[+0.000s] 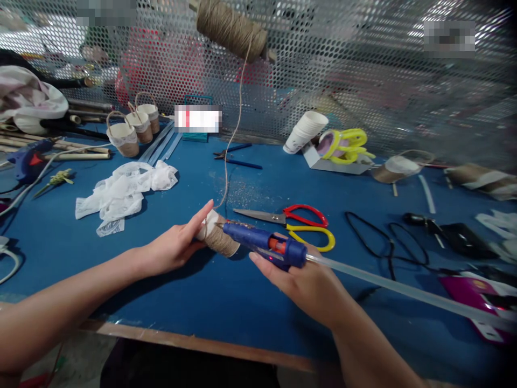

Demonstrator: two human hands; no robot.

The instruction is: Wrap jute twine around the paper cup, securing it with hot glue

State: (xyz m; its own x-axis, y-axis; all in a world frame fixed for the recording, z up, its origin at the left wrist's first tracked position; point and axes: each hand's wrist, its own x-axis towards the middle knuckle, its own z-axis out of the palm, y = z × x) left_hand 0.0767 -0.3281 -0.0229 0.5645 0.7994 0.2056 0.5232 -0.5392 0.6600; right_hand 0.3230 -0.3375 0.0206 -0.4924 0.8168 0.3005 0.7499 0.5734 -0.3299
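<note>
My left hand (175, 245) is closed on a small paper cup (221, 237), lying tilted and partly wrapped in brown twine. From the cup a strand of twine (240, 102) runs up to a large spool (230, 29) in front of the perforated screen. My right hand (299, 275) grips a blue glue gun (258, 242), its nozzle at the cup's side; whether it touches, I cannot tell. A long clear glue stick (388, 285) sticks out of the gun's back. Just beyond the gun lie scissors (291, 218) with one red and one yellow handle.
White lace (125, 188) lies left, near three twine-wrapped baskets (124, 141). Blue-handled pliers (238, 156) rest mid-table. Stacked paper cups (306, 131) and a white box (335, 161) holding yellow-handled scissors stand behind. A black cord (390, 242) and a second glue gun (30, 160) flank the workspace.
</note>
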